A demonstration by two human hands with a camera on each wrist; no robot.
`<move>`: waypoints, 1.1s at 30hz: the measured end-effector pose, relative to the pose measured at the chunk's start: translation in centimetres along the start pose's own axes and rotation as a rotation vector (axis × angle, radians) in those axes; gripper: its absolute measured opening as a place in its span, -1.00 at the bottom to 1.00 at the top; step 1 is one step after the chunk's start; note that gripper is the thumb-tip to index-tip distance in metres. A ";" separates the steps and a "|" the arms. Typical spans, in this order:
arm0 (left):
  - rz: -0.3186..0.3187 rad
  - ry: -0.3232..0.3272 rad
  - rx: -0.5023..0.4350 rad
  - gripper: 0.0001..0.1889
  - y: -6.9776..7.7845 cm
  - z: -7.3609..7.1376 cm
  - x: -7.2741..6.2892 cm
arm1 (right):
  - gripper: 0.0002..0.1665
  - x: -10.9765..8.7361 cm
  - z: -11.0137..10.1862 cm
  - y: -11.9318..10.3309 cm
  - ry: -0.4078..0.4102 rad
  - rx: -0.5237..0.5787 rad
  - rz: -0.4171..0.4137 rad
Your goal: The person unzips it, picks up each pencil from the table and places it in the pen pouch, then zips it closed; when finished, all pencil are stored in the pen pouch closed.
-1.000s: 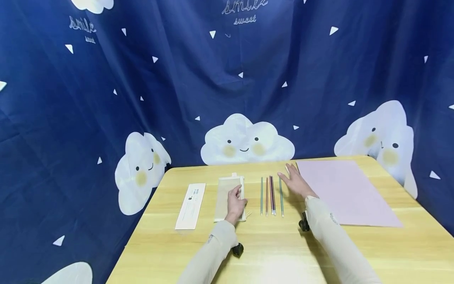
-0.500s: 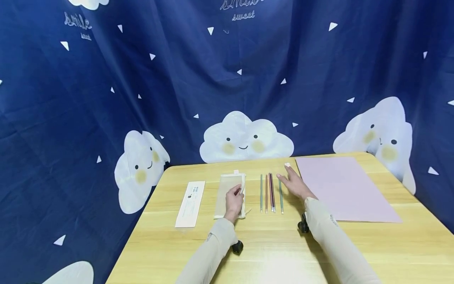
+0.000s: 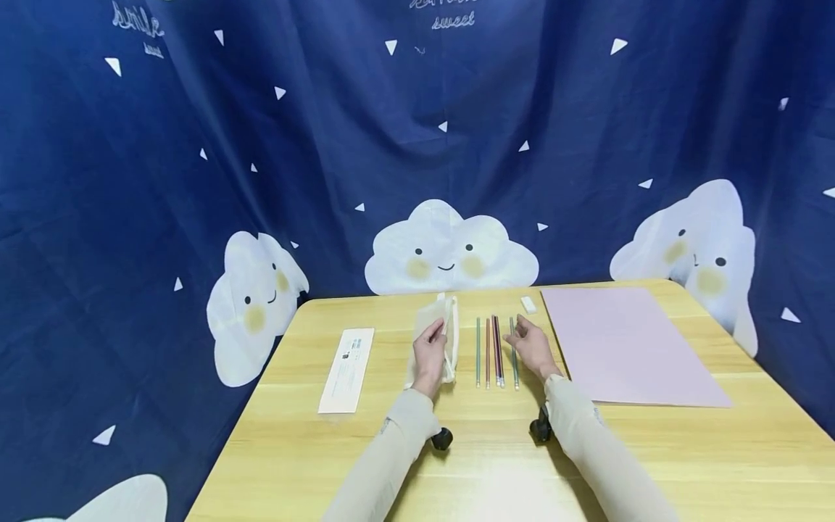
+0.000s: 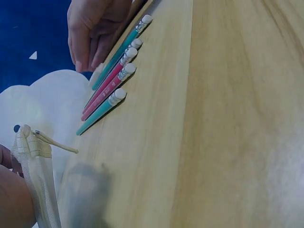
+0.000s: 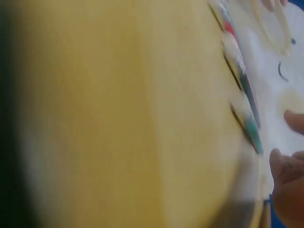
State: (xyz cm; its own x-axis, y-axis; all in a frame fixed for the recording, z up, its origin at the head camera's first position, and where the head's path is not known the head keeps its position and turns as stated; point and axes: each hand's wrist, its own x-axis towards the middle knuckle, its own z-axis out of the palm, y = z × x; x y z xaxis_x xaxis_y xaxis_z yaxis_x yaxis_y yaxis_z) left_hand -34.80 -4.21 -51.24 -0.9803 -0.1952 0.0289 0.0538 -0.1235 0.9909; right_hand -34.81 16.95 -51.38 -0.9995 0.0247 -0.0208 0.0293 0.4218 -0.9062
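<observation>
My left hand (image 3: 429,355) pinches a pale zip pouch (image 3: 422,317) by its zipped side. That side is raised and the pouch stands tilted. In the left wrist view the pouch's end (image 4: 35,175) and its cord pull hang above the table. Just right of it lie several pencils side by side: a teal one (image 3: 478,351), a red one (image 3: 487,351), darker ones (image 3: 499,355) and a teal one at the right (image 3: 513,355). Over this last pencil hovers my right hand (image 3: 535,349), thumb and fingers apart, holding nothing. Beyond its fingertips a white eraser (image 3: 528,304) rests on the table.
A long white printed packet (image 3: 347,370) lies on the left of the wooden table (image 3: 496,449). Large lilac sheets (image 3: 633,341) cover the right side, their left edge close to my right hand. A blue cloud-patterned curtain (image 3: 326,145) hangs behind.
My left hand has lifted the pouch's zipped side, and the pouch has gone from flat to tilted. My right hand has drawn back from the eraser, leaving it behind, toward the rightmost pencil.
</observation>
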 end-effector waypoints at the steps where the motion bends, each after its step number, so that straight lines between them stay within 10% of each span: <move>1: -0.004 -0.002 -0.010 -0.54 0.1 0.0 0.0 | -0.14 -0.1 0.4 0.0 0.011 0.019 0.006; 33: -0.043 -0.045 -0.118 -0.52 0.4 0.3 -0.2 | -0.22 -1.9 3.7 0.2 0.261 0.228 0.104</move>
State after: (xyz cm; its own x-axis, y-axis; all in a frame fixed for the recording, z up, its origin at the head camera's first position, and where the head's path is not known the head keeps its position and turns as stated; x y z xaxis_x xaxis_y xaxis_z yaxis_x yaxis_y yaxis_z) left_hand -34.67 -3.91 -50.80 -0.9896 -0.1436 -0.0045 0.0311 -0.2445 0.9691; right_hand -32.93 13.66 -53.11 -0.9534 0.2995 -0.0360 0.0972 0.1924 -0.9765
